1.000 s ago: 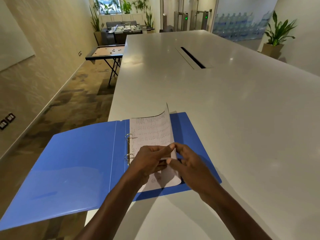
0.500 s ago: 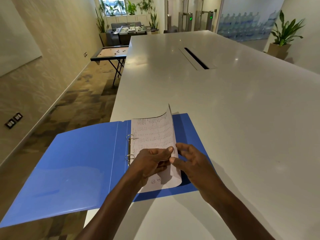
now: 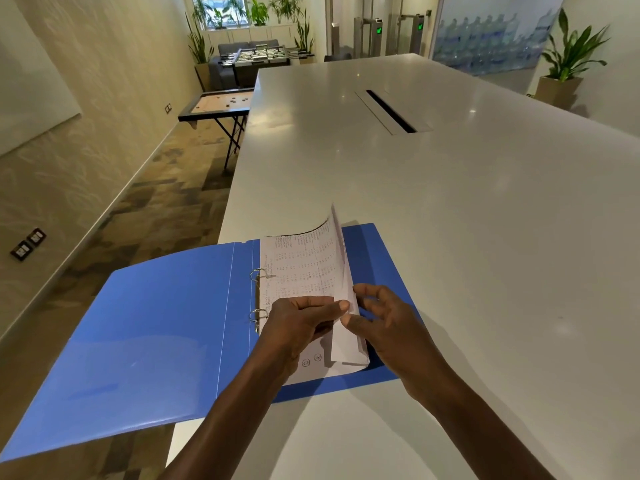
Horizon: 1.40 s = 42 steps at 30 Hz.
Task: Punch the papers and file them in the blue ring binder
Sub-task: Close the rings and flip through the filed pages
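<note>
Item, filing step: my left hand (image 3: 298, 323) and right hand (image 3: 388, 320) are pinching the papers (image 3: 308, 268) on the blue ring binder (image 3: 156, 327) at the counter's (image 3: 450, 237) near-left corner; I'm advising flattening them gently against the rings (image 3: 258, 294).

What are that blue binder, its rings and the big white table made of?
Binder: probably thin plastic; smooth with a soft sheen, and its cover hangs past the table edge. Rings: shiny silvery metal by the look. Table: glossy white, mirroring ceiling lights; laminate or a stone-like surface, I cannot tell which.
</note>
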Each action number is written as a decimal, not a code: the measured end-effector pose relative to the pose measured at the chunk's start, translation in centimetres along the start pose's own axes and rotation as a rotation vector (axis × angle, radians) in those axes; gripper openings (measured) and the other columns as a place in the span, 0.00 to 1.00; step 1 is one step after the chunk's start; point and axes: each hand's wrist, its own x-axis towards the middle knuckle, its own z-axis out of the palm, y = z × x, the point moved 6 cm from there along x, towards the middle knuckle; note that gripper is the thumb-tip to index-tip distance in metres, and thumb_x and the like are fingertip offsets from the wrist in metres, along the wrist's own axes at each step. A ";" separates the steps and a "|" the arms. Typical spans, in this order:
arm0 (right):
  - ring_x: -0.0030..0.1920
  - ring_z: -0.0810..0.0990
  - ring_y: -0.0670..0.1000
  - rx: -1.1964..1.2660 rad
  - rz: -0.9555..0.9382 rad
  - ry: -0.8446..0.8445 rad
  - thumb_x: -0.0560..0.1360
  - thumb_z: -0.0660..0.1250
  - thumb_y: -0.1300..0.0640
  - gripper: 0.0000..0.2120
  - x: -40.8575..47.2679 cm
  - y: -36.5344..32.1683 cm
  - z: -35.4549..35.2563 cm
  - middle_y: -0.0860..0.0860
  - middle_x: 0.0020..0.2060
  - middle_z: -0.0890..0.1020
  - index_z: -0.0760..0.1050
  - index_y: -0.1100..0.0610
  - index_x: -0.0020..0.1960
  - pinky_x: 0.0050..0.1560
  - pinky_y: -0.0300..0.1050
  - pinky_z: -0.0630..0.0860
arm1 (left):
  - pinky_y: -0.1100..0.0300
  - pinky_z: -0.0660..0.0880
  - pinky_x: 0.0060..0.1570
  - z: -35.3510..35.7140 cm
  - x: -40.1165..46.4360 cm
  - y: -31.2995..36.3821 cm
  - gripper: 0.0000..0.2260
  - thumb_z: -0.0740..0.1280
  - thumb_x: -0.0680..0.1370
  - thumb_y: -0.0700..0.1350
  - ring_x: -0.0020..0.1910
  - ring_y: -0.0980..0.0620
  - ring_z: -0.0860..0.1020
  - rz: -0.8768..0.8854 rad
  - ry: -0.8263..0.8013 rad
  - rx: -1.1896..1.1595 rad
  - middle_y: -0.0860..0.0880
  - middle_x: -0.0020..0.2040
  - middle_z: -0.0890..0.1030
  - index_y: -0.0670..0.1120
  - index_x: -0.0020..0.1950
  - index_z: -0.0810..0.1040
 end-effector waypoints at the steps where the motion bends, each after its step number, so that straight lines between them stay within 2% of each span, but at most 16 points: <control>1: 0.44 0.79 0.42 -0.012 -0.006 0.002 0.73 0.71 0.51 0.18 0.0 -0.1 0.0 0.38 0.53 0.75 0.67 0.42 0.59 0.33 0.27 0.75 | 0.69 0.76 0.31 0.0 0.0 0.0 0.17 0.76 0.62 0.55 0.37 0.50 0.85 0.003 -0.006 -0.006 0.51 0.43 0.87 0.47 0.45 0.86; 5: 0.48 0.79 0.46 -0.039 0.004 0.021 0.73 0.72 0.52 0.21 0.3 0.1 -0.1 0.40 0.54 0.76 0.66 0.43 0.60 0.51 0.44 0.78 | 0.61 0.80 0.35 0.0 0.0 0.4 0.17 0.75 0.62 0.54 0.39 0.48 0.85 -0.029 -0.007 -0.061 0.50 0.41 0.87 0.46 0.44 0.84; 8: 0.50 0.80 0.48 0.015 0.022 0.030 0.72 0.72 0.54 0.21 0.3 0.2 -0.2 0.40 0.54 0.77 0.68 0.42 0.60 0.53 0.50 0.79 | 0.56 0.82 0.36 -0.8 -0.2 1.4 0.15 0.75 0.64 0.52 0.40 0.46 0.86 -0.016 -0.001 -0.147 0.47 0.43 0.87 0.44 0.44 0.84; 11: 0.51 0.81 0.48 0.056 0.032 0.022 0.72 0.72 0.55 0.21 0.4 0.4 -0.3 0.41 0.53 0.78 0.69 0.42 0.60 0.54 0.54 0.79 | 0.54 0.81 0.37 -3.5 -0.7 3.2 0.14 0.76 0.65 0.55 0.40 0.45 0.85 0.045 0.085 -0.041 0.46 0.43 0.87 0.47 0.43 0.84; 14: 0.50 0.81 0.47 0.019 0.025 0.009 0.73 0.72 0.55 0.20 0.4 0.6 0.0 0.40 0.53 0.78 0.68 0.42 0.59 0.52 0.50 0.80 | 0.56 0.78 0.36 -7.4 -1.6 5.6 0.15 0.75 0.65 0.57 0.38 0.49 0.84 0.144 0.177 0.057 0.47 0.41 0.86 0.48 0.44 0.85; 17: 0.51 0.81 0.47 0.021 0.019 0.011 0.73 0.72 0.55 0.20 0.4 0.7 0.1 0.40 0.54 0.78 0.68 0.43 0.60 0.49 0.46 0.80 | 0.58 0.76 0.33 -11.5 -2.9 7.4 0.12 0.74 0.65 0.58 0.32 0.52 0.81 0.203 0.240 0.138 0.48 0.37 0.86 0.54 0.42 0.86; 21: 0.53 0.80 0.46 0.075 0.019 0.011 0.72 0.73 0.56 0.21 0.5 1.0 0.2 0.41 0.56 0.79 0.69 0.45 0.61 0.42 0.39 0.81 | 0.61 0.76 0.29 -16.9 -4.8 7.7 0.11 0.75 0.64 0.54 0.28 0.53 0.79 0.250 0.304 0.134 0.49 0.35 0.85 0.52 0.43 0.87; 24: 0.53 0.80 0.45 0.074 0.012 0.016 0.72 0.73 0.56 0.20 0.5 1.1 0.1 0.40 0.56 0.79 0.70 0.45 0.60 0.39 0.36 0.80 | 0.59 0.77 0.33 -20.7 -6.3 7.0 0.11 0.75 0.65 0.54 0.28 0.52 0.81 0.236 0.393 0.150 0.49 0.35 0.85 0.53 0.43 0.87; 26: 0.51 0.80 0.44 0.086 0.006 0.011 0.72 0.73 0.57 0.19 0.5 1.1 0.2 0.38 0.54 0.79 0.70 0.43 0.57 0.37 0.35 0.80 | 0.59 0.77 0.31 -22.9 -6.9 6.2 0.07 0.75 0.67 0.53 0.28 0.53 0.82 0.207 0.462 0.178 0.50 0.35 0.85 0.54 0.42 0.87; 30: 0.48 0.80 0.42 0.060 -0.012 0.008 0.72 0.72 0.57 0.18 0.5 0.8 0.3 0.36 0.51 0.78 0.69 0.42 0.55 0.32 0.32 0.78 | 0.61 0.66 0.29 -25.5 -6.9 3.9 0.06 0.75 0.71 0.51 0.27 0.50 0.73 0.132 0.588 0.309 0.53 0.25 0.80 0.49 0.40 0.85; 31: 0.48 0.80 0.42 0.055 -0.014 0.005 0.72 0.72 0.57 0.18 0.5 0.8 0.3 0.36 0.51 0.78 0.69 0.43 0.56 0.32 0.32 0.78 | 0.61 0.65 0.29 -25.8 -6.8 3.4 0.06 0.75 0.72 0.50 0.28 0.50 0.72 0.117 0.612 0.322 0.53 0.25 0.79 0.48 0.41 0.84; 34: 0.48 0.80 0.43 0.041 -0.015 -0.007 0.73 0.72 0.57 0.18 0.5 0.7 0.3 0.36 0.50 0.77 0.69 0.43 0.56 0.33 0.32 0.78 | 0.58 0.67 0.31 -26.6 -6.2 1.9 0.07 0.75 0.73 0.47 0.33 0.48 0.73 0.068 0.662 0.343 0.45 0.36 0.80 0.44 0.44 0.83; 39: 0.47 0.79 0.42 0.022 -0.018 -0.015 0.73 0.72 0.56 0.18 0.7 0.7 0.2 0.36 0.50 0.77 0.68 0.43 0.56 0.33 0.31 0.78 | 0.55 0.67 0.32 -27.5 -5.1 0.2 0.10 0.74 0.74 0.46 0.37 0.50 0.72 -0.052 0.674 0.527 0.47 0.39 0.77 0.41 0.49 0.81; 42: 0.47 0.80 0.43 0.009 -0.022 -0.014 0.73 0.72 0.56 0.18 0.7 0.6 0.2 0.37 0.50 0.77 0.68 0.44 0.57 0.33 0.31 0.78 | 0.50 0.73 0.39 -27.5 -4.7 -0.7 0.10 0.75 0.72 0.50 0.41 0.45 0.76 -0.168 0.596 0.728 0.45 0.41 0.79 0.44 0.45 0.80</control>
